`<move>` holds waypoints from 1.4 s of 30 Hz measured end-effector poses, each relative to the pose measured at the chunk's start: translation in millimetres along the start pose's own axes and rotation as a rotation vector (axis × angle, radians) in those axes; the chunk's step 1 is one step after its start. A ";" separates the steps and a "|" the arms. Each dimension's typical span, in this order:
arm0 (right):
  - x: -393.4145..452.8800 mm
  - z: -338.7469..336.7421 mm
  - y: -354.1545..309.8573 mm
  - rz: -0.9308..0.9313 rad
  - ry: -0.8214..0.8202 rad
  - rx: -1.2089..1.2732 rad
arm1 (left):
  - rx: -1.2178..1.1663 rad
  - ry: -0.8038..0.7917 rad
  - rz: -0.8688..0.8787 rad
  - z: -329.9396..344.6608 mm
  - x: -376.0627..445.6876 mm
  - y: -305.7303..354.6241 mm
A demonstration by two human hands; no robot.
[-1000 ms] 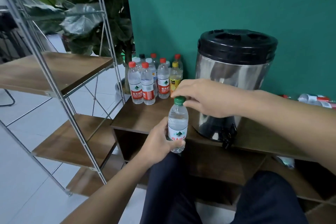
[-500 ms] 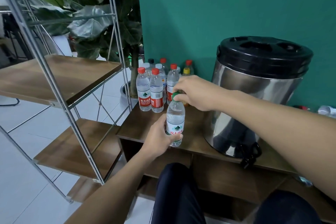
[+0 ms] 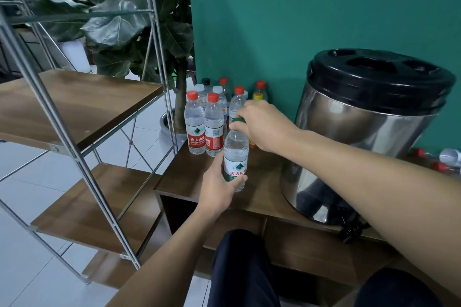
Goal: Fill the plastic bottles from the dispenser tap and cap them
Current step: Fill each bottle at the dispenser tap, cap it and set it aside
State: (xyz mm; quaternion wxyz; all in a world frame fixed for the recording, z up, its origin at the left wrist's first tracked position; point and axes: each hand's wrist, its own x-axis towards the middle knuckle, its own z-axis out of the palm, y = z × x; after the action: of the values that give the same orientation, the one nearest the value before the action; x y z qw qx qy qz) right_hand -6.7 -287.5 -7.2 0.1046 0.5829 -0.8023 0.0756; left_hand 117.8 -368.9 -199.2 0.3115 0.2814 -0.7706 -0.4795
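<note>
A clear plastic bottle [image 3: 236,154] with a white-and-green label stands upright over the wooden table [image 3: 264,189]. My left hand [image 3: 219,185] grips its lower body. My right hand [image 3: 264,127] pinches its green cap [image 3: 238,121] from above. Right of the bottle stands the steel dispenser [image 3: 361,132] with a black lid; its black tap [image 3: 351,230] hangs over the table's front edge. Several capped bottles [image 3: 204,124] with red labels stand grouped at the table's back left corner.
A metal-framed shelf unit [image 3: 82,117] with wooden boards stands to the left, a large potted plant [image 3: 129,25] behind it. Bottles lie on their sides [image 3: 441,159] behind the dispenser at the right edge. A teal wall backs the table. My dark-trousered knees are below.
Both hands have carried the green-capped bottle left and back from the tap, toward the grouped bottles. The grips on body and cap are unchanged.
</note>
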 end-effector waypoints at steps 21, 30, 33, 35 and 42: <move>-142.5 -3.9 9.9 0.095 0.155 0.401 | -0.076 0.135 0.054 -1.6 -87.3 75.8; -297.0 -33.1 98.2 0.383 0.424 0.598 | -0.153 -0.192 0.278 99.1 -131.3 202.4; -343.9 -36.1 145.4 0.498 0.469 0.588 | -0.183 -0.282 0.278 161.1 -138.1 231.6; -371.0 -33.6 180.7 0.579 0.491 0.573 | -0.188 -0.330 0.256 209.9 -138.4 242.7; -430.3 -8.0 313.6 0.889 0.450 0.542 | -0.079 -0.421 0.145 368.7 -111.8 244.2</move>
State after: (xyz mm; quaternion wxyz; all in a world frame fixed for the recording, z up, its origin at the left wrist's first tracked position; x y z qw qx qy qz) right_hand -175.8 207.0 -109.4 0.0778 0.1646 -0.8804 0.4379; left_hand -119.3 14.1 -127.0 0.1883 0.1068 -0.8173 -0.5340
